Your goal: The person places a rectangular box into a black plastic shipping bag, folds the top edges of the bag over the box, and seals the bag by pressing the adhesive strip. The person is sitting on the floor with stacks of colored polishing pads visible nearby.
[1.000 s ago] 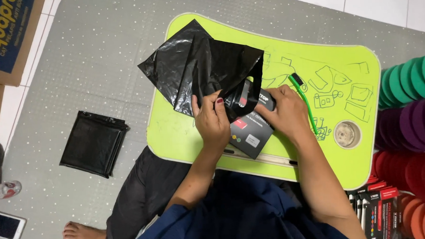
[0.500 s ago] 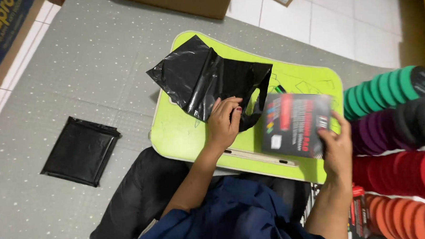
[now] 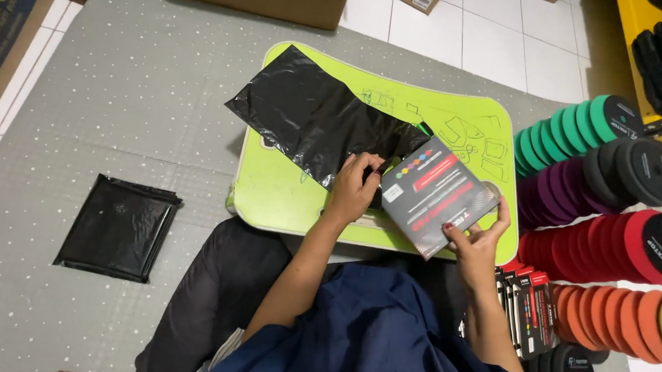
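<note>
Glossy crinkled black plastic bag (image 3: 321, 123), matt printed cardboard box (image 3: 437, 195), smooth lime plastic lap table (image 3: 271, 188), speckled grey mat (image 3: 119, 106).

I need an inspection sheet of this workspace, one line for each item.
Surface: lime-green lap table on grey floor mat.
Job's things: black plastic bag on the table; dark flat box tilted at its mouth.
Clutter: folded black bags on the mat; more boxes by the knee.
Grips: left hand pinches the bag's edge; right hand holds the box.
Cables: nothing seen.
Surroundings: rows of coloured round pads; cardboard cartons.
</note>
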